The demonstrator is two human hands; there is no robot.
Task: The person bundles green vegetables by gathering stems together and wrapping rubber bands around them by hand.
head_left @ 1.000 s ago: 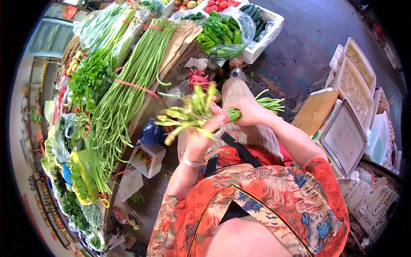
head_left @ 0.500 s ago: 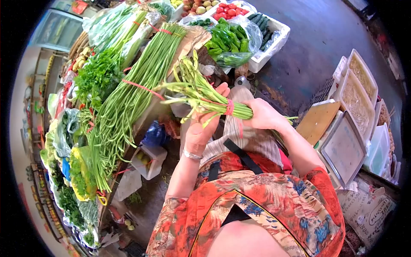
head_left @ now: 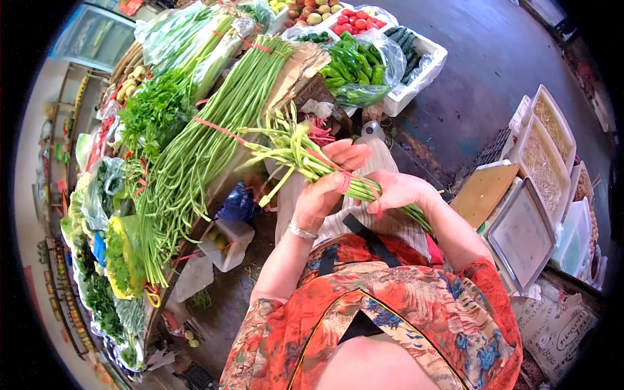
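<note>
A bundle of thin green stems [head_left: 312,159] lies across my lap, its budded ends toward the left and its cut ends toward the lower right. My left hand [head_left: 322,195] supports it from below, thumb against the stems and the other fingers extended beyond them. My right hand [head_left: 400,192] is closed round the stems nearer their cut ends. A pink-red band [head_left: 348,182] crosses the bundle between my hands, and part of it runs to my right fingers. Long green beans [head_left: 214,136] with red ties lie on the stall to the left.
Leafy greens [head_left: 153,110] fill the stall at the left. Ahead are bagged green peppers [head_left: 354,65], tomatoes [head_left: 356,21] and a white box [head_left: 429,68] of cucumbers. At right stand a metal-rimmed tray [head_left: 522,235], a wooden board [head_left: 484,188] and bins of sprouts [head_left: 543,166].
The bundle has turned and come lower, its budded ends shifting slightly right. My right hand has moved down and right. A band now stretches along the stems toward my right fingers.
</note>
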